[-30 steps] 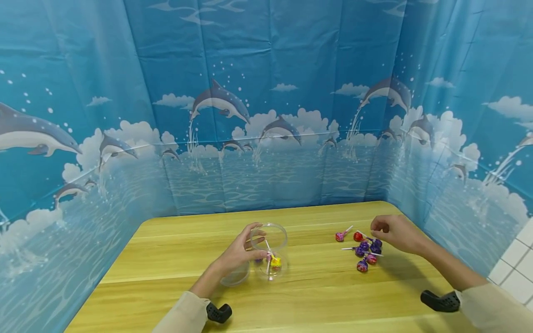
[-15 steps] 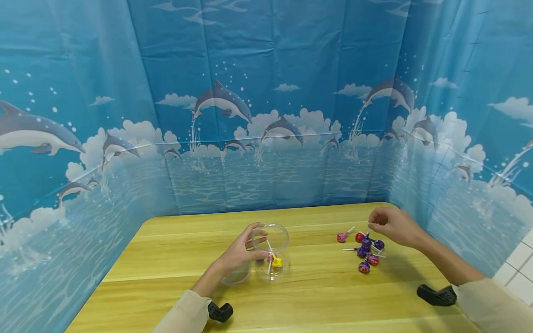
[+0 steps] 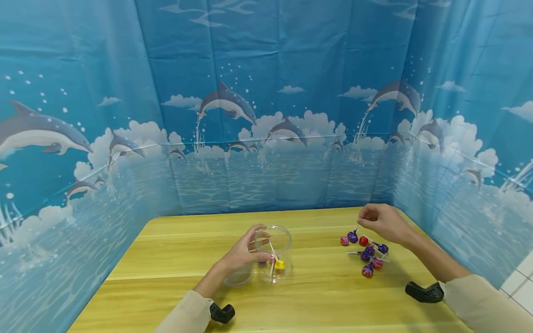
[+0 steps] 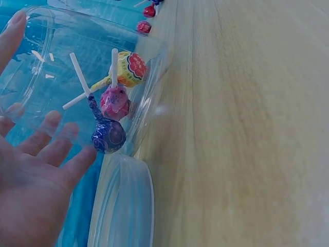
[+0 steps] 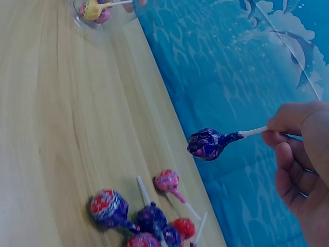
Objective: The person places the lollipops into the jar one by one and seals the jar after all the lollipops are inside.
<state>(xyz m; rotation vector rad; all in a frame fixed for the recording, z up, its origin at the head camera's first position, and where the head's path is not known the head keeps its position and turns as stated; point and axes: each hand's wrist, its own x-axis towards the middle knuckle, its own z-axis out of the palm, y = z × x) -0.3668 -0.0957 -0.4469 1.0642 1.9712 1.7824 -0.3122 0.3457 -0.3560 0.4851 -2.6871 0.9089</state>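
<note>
My left hand [image 3: 243,253] curls round the side of a clear plastic jar [image 3: 284,249], which stands upright with its mouth uncovered. Inside the jar are a yellow lollipop [image 4: 132,69], a pink one [image 4: 115,102] and a dark purple one [image 4: 109,136], sticks pointing up. Over at the right, my right hand [image 3: 385,224] pinches the white stick end of a purple lollipop [image 5: 206,144], whose wrapped head hangs above the table. Below it lies a loose pile of several lollipops [image 3: 368,253] in purple, red and pink wrappers.
A round translucent lid [image 4: 128,203] lies on the table just left of the jar. The wooden tabletop [image 3: 208,305] ends at a blue dolphin-print curtain [image 3: 266,175] at the back and sides.
The right hand has lifted the purple lollipop from the pile and carried it slightly left, over the pink one. The left hand stays on the jar. The head view has shifted a little.
</note>
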